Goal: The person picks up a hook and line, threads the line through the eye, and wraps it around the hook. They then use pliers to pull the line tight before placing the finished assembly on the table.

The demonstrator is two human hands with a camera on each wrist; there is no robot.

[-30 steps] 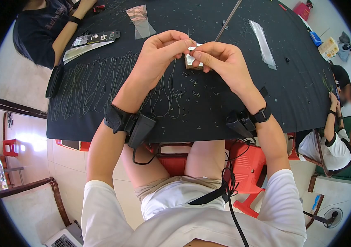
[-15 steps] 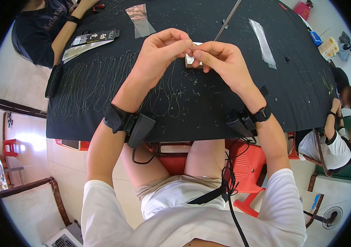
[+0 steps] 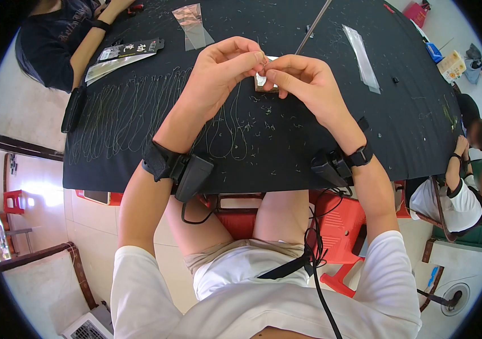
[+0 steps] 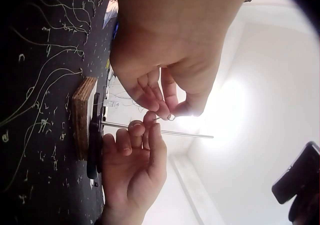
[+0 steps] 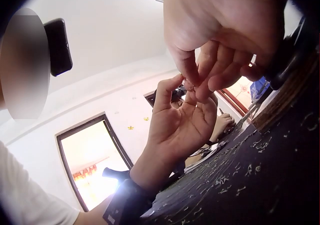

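In the head view the left hand (image 3: 215, 76) and right hand (image 3: 311, 87) meet fingertip to fingertip above the table. Between them, in the left wrist view, shows a small curved metal piece (image 4: 171, 117); the left hand (image 4: 170, 50) pinches at its curved end, the right hand (image 4: 132, 175) at its thin straight part. Fingers partly hide it. Just below the hands stands a wooden block (image 4: 82, 117) with a pale top and a thin metal rod (image 4: 180, 133) slanting up beside it.
Rows of looped thin lines (image 3: 116, 121) lie on the black cloth (image 3: 286, 158), left of the block, among scattered clippings. Farther off are a black-and-white package (image 3: 130, 52), clear sleeves (image 3: 359, 59) and a clear bag (image 3: 193, 28). Other people sit at both sides.
The left fingertips have shifted slightly upward in the head view, and a bit of the curved metal shows between the fingertips. The right hand has hardly moved.
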